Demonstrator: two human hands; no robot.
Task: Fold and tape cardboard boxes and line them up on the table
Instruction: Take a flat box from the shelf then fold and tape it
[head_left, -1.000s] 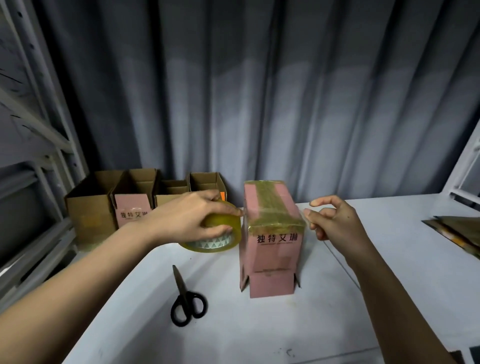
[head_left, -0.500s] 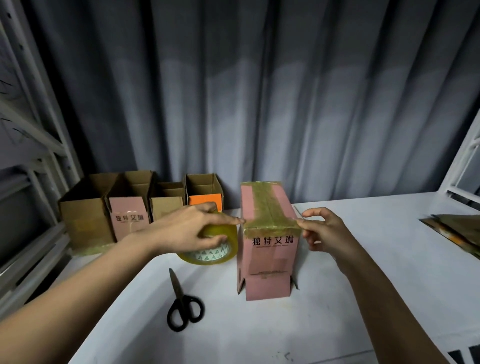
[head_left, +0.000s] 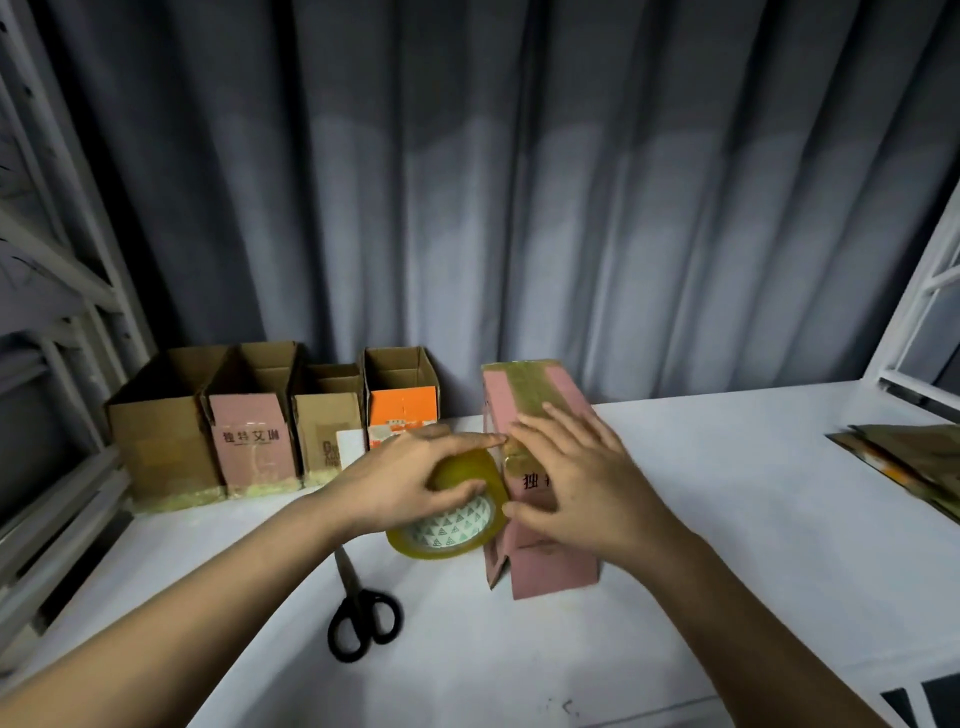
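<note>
A pink cardboard box (head_left: 550, 569) stands on the white table (head_left: 727, 519), a wide strip of yellowish tape running over its top. My right hand (head_left: 576, 483) lies flat with straight fingers on the box's near top edge and front face, covering part of the printed characters. My left hand (head_left: 415, 480) grips a roll of clear yellowish tape (head_left: 457, 525) pressed against the box's left side, its index finger stretched to the taped edge.
Several open-topped boxes (head_left: 249, 431) stand in a row at the back left against the grey curtain. Black scissors (head_left: 361, 610) lie on the table in front of the roll. Flattened cardboard (head_left: 904, 462) lies at the far right. White shelf frames flank both sides.
My right hand moved from the box's right side onto its top front edge and now presses flat there. The left hand kept the roll beside the box.
</note>
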